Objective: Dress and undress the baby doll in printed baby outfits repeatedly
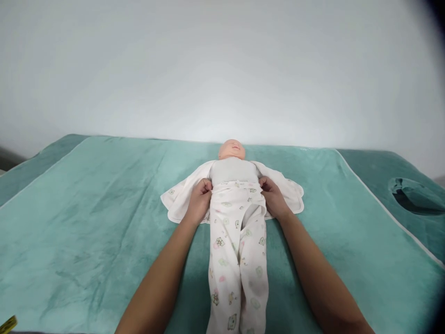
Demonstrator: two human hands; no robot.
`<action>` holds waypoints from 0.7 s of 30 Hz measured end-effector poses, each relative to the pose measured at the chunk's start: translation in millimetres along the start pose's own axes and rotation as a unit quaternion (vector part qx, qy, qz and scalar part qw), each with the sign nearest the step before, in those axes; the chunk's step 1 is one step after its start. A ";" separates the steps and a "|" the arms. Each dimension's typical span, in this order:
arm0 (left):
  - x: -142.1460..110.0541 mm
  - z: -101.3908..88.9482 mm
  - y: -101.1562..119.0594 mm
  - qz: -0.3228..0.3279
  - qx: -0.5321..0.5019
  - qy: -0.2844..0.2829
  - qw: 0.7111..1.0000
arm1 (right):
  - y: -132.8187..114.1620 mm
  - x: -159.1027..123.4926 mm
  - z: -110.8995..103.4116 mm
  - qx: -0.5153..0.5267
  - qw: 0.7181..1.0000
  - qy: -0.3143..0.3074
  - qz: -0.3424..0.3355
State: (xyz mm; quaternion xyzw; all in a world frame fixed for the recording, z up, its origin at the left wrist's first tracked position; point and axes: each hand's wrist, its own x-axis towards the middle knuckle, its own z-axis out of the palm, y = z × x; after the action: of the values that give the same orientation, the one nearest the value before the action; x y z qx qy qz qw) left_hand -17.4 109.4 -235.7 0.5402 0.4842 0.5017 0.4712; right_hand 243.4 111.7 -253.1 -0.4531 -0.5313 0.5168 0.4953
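Observation:
A baby doll [232,149] lies on its back, head away from me, its pale torso [234,170] bare in front. White printed baby pants [225,232] cover its legs and reach up to its waist. My left hand [201,197] pinches the waistband at the doll's left-hand side in view. On the opposite side, my right hand [273,195] grips the same waistband, fingers closed. Spread open beneath the doll is a white printed baby jacket [290,188], its panels fanned out to both sides. The fingertips are partly hidden by the cloth.
A green plush cover [104,222] with pale seams lies under everything. At the right, a face hole [415,197] opens in the darker green border. A yellow-and-black strip [9,324] shows at the lower left corner. The white wall [222,69] rises directly behind.

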 end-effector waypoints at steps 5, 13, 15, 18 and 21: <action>-3.9 -8.2 12.8 0.086 0.057 -0.011 0.995 | 3.5 -1.3 -7.5 0.001 0.998 -0.026 -0.057; -1.8 -9.1 11.3 0.243 0.236 -0.065 0.939 | -16.3 -6.6 -3.9 -0.184 0.959 -0.003 -0.216; -1.9 -6.1 9.6 0.284 0.275 -0.052 0.917 | -22.4 -8.3 -5.2 -0.238 0.941 -0.040 -0.237; -1.9 -2.5 8.6 0.324 0.310 -0.036 0.893 | -31.5 -11.4 -5.9 -0.293 0.920 -0.067 -0.251; -1.4 1.2 9.8 0.336 0.333 -0.042 0.880 | -39.9 -12.8 -1.1 -0.325 0.905 -0.049 -0.271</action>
State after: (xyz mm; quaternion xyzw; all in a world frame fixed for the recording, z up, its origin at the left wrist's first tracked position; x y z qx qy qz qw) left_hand -15.8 107.1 -226.1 0.8161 0.3916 0.4160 0.0868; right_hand 247.0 96.9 -214.1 -0.4016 -0.7959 0.1827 0.4146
